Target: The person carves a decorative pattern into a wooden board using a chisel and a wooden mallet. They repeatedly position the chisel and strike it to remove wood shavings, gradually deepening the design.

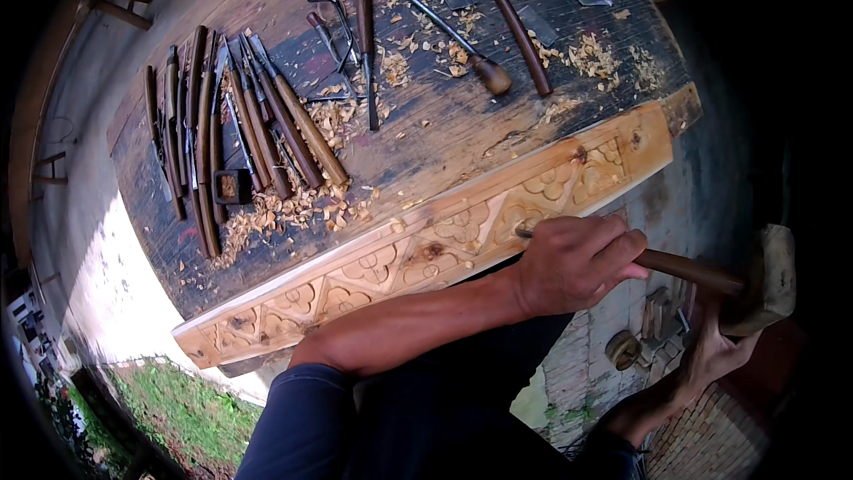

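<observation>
A long pale wooden board [355, 271] lies slantwise along the near edge of the workbench, carved with a row of triangles and petal shapes. My left hand [577, 265] is wrapped round a carving chisel [684, 268], whose brown handle points right. The chisel's metal end shows beyond my fist, against the carving at the board's right part. At the far right, my right hand [715, 351] grips a wooden mallet [777, 277]. The mallet's head is at the butt of the chisel handle; whether they touch I cannot tell.
Several chisels and gouges [240, 116] lie side by side on the left of the workbench [426, 156], by a small dark box [233, 187]. Wood shavings [302, 204] are scattered about. Farther back lie a round-handled gouge [489, 74], another long-handled tool [520, 31] and eyeglasses [336, 13].
</observation>
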Demonstrator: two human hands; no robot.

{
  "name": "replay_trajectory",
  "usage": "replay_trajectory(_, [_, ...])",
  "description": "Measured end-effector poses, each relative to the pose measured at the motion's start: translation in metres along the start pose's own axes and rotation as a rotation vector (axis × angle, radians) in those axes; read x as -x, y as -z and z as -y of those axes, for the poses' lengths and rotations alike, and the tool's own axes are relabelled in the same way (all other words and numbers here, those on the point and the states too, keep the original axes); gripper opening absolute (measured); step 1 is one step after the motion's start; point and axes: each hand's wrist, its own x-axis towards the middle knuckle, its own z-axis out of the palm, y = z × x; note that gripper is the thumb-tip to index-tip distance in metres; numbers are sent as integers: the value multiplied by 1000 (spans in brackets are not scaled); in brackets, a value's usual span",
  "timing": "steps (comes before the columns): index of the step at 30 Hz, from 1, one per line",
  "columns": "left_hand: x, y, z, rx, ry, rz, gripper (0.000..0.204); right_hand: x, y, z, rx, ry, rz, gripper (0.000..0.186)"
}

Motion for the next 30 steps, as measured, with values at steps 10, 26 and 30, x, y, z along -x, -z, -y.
replay_trajectory(10, [0, -4, 2, -41, 31, -38, 34, -14, -7, 14, 174, 85, -76, 64])
replay_trajectory(26, [7, 8, -14, 20, -266, 213, 34, 2, -5, 32, -402, -194, -214, 65])
replay_trajectory(30, [6, 9, -9, 25, -188, 110, 37, 11, -9, 40, -506, -346, -158, 48])
